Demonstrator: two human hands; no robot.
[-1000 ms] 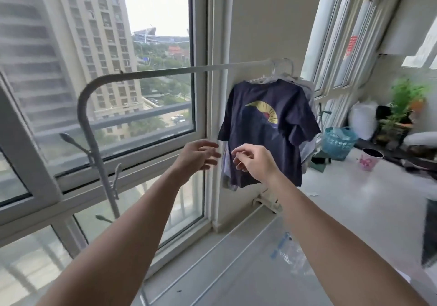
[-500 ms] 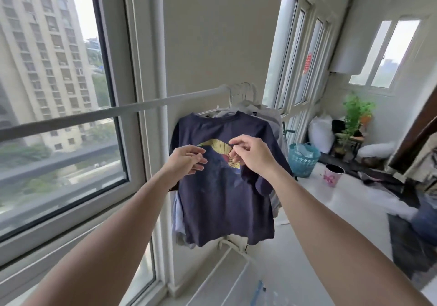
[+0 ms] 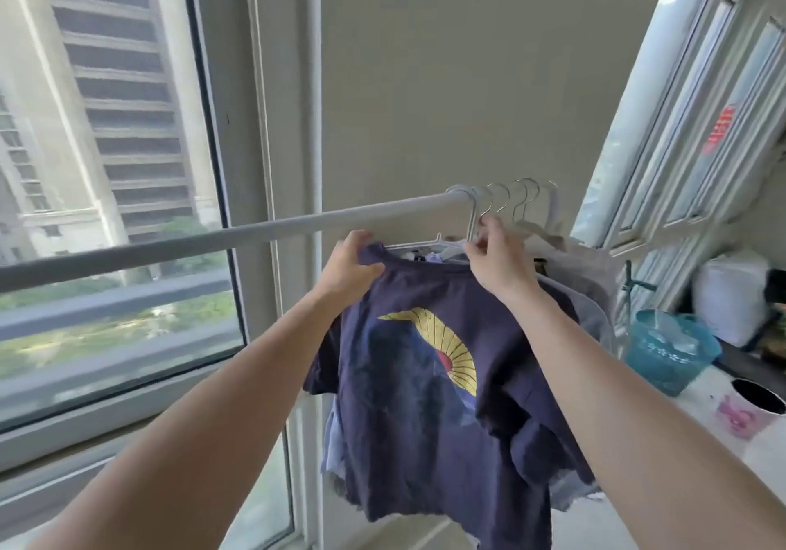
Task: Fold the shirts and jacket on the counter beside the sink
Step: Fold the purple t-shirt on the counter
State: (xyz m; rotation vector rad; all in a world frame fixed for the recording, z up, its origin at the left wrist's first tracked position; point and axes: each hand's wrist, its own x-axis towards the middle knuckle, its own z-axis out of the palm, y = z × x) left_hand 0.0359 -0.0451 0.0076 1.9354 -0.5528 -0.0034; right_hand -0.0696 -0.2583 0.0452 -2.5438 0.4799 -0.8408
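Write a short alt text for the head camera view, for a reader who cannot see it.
Two bare hands hold a navy T-shirt with a yellow sun print, hung on a white hanger on a grey clothes rail beside a window. The left hand grips the shirt's neckline; the right hand pinches the hanger's neck.

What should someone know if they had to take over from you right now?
Left hand: grips the navy T-shirt at its shoulder, beside the collar.
Right hand: fingers pinch the neck of the white hanger that carries the shirt.
Where things are: the T-shirt hangs on the rail by the window. The other garments hang on hangers behind it.
Done: nothing is folded yet.
Left: slip the T-shirt off its hanger, take down the rest, then fold them all. The counter and sink are not in view.
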